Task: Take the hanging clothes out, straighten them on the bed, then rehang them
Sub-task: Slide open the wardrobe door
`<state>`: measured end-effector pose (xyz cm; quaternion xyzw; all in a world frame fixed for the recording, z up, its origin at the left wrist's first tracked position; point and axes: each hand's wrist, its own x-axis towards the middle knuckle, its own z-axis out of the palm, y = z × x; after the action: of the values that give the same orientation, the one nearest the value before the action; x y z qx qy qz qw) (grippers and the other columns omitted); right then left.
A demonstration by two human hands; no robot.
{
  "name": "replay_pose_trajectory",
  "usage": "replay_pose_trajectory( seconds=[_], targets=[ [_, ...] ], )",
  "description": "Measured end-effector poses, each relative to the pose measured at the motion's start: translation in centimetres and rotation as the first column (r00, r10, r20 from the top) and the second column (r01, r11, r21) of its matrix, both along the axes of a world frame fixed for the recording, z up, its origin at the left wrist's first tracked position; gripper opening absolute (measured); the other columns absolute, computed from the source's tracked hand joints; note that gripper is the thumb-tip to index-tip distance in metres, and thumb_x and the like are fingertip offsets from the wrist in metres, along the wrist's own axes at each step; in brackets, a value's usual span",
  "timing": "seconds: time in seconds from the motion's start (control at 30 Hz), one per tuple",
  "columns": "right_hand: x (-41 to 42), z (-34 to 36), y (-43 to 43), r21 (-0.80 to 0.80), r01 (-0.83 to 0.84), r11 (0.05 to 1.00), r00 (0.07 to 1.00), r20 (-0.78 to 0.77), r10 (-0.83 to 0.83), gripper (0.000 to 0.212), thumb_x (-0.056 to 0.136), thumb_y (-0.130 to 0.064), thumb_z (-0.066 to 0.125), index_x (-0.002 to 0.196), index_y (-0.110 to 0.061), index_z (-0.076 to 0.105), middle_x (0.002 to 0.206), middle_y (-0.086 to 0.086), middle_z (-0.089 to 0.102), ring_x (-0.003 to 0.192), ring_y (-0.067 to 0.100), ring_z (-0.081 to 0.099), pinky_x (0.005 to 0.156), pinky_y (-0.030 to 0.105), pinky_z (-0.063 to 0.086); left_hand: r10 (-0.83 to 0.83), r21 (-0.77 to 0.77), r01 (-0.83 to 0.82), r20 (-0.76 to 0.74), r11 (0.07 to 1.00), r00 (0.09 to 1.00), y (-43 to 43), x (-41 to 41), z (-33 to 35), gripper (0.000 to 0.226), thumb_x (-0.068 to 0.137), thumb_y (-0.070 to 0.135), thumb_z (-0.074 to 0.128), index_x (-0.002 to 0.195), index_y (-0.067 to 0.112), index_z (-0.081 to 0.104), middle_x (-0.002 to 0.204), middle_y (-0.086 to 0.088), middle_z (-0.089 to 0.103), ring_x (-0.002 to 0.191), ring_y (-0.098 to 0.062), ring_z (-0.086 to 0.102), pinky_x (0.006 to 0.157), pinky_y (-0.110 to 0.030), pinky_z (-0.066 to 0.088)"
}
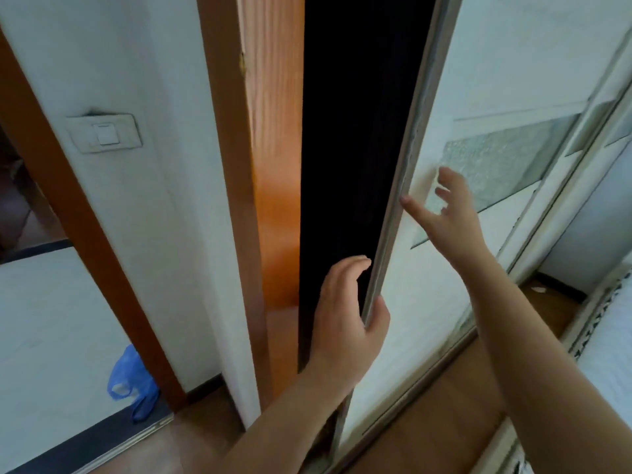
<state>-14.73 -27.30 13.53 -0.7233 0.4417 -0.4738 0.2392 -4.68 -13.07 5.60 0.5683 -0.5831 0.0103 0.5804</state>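
Observation:
A white sliding wardrobe door (444, 285) with a grey metal edge stands partly slid aside. A dark gap (355, 148) shows beside it, and nothing inside can be made out; no clothes are visible. My left hand (349, 319) grips the door's edge, fingers curled into the gap and thumb on the front. My right hand (448, 210) is higher up, fingers spread and relaxed against the door's face, thumb near the edge.
An orange wooden wardrobe side panel (273, 165) borders the gap on the left. A light switch (104, 133) sits on the white wall. A blue plastic bag (131, 381) lies by the brown door frame. The bed's edge (612, 340) shows at right.

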Motion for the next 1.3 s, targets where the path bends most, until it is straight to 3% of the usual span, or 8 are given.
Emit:
replay_pose_trajectory(
  seconds=[0.13,0.33,0.43,0.53,0.67,0.87,1.07,1.3],
  targets=[
    [1.9,5.9,-1.3,-0.212,0.183,0.96,0.98,0.113,-0.161,0.067,0.079,-0.041,0.066,0.129,-0.006,0.037,0.126,0.009,0.044,0.106,0.016,0.049,0.087,0.025,0.043,-0.019,0.062,0.024,-0.078,0.998,0.997,-4.9,-0.3,2.7,0.054,0.082,0.029,0.052,0.131,0.011,0.041,0.128,-0.004,0.05,0.122,-0.01,0.045,0.1,-0.013,0.032],
    [5.4,6.8,-3.0,-0.233,0.379,0.895,0.916,0.233,-0.327,0.063,0.073,-0.033,0.068,0.119,0.0,0.04,0.109,0.006,0.042,0.107,0.027,0.045,0.084,0.031,0.039,-0.029,0.034,0.036,-0.206,0.999,0.978,-11.5,-0.9,3.8,0.06,0.081,0.017,0.062,0.135,0.01,0.037,0.135,-0.007,0.046,0.127,-0.019,0.043,0.105,-0.027,0.035],
    [5.1,6.4,-4.0,-0.242,0.378,0.893,0.913,0.258,-0.317,0.063,0.071,-0.036,0.067,0.117,-0.002,0.04,0.103,-0.002,0.037,0.103,0.023,0.045,0.081,0.029,0.04,-0.083,0.065,0.104,-0.269,0.992,0.96,-14.5,-1.7,3.3,0.06,0.083,0.022,0.062,0.136,0.009,0.036,0.135,-0.009,0.049,0.124,-0.02,0.048,0.102,-0.033,0.042],
    [4.6,6.3,-5.2,-0.246,0.374,0.894,0.916,0.251,-0.314,0.066,0.068,-0.041,0.065,0.117,-0.005,0.038,0.102,-0.004,0.036,0.102,0.021,0.045,0.081,0.029,0.04,-0.044,0.144,0.088,-0.284,0.986,0.958,-16.6,-2.7,2.5,0.049,0.086,0.032,0.055,0.124,0.002,0.044,0.117,-0.019,0.06,0.104,-0.032,0.061,0.084,-0.037,0.049],
    [3.3,6.2,-7.5,-0.249,0.361,0.899,0.921,0.247,-0.301,0.062,0.072,-0.035,0.069,0.117,-0.006,0.037,0.103,-0.001,0.038,0.1,0.022,0.047,0.077,0.028,0.038,-0.042,0.077,0.059,-0.21,0.995,0.977,-19.0,-3.7,1.7,0.087,0.069,0.077,0.028,0.107,0.0,0.047,0.101,-0.022,0.062,0.096,-0.037,0.061,0.076,-0.038,0.05],
    [0.7,6.2,-11.8,-0.253,0.357,0.899,0.92,0.263,-0.291,0.063,0.071,-0.037,0.07,0.116,-0.008,0.038,0.106,0.002,0.043,0.096,0.02,0.049,0.075,0.027,0.038,-0.089,0.016,0.094,-0.207,0.995,0.974,-24.1,-5.8,1.2,0.086,0.067,0.076,0.031,0.104,0.0,0.048,0.093,-0.02,0.061,0.088,-0.037,0.061,0.07,-0.037,0.047],
    [-2.4,6.1,-17.3,-0.255,0.338,0.906,0.924,0.274,-0.267,0.07,0.062,-0.047,0.064,0.115,-0.01,0.038,0.108,0.006,0.047,0.096,0.023,0.051,0.079,0.037,0.048,-0.056,0.006,0.058,-0.174,0.998,0.983,-29.4,-8.7,1.0,0.106,0.061,0.088,0.005,0.103,0.002,0.05,0.087,-0.017,0.06,0.08,-0.034,0.062,0.063,-0.034,0.045],
    [-7.4,6.1,-24.7,-0.27,0.315,0.91,0.934,0.261,-0.246,0.068,0.062,-0.047,0.066,0.112,-0.01,0.038,0.102,0.0,0.044,0.086,0.015,0.048,0.068,0.023,0.037,-0.064,0.041,0.071,-0.155,0.997,0.986,-36.1,-13.2,1.7,0.105,0.061,0.088,0.003,0.101,0.004,0.05,0.08,-0.003,0.052,0.072,-0.02,0.059,0.061,-0.031,0.047]
  ],
)
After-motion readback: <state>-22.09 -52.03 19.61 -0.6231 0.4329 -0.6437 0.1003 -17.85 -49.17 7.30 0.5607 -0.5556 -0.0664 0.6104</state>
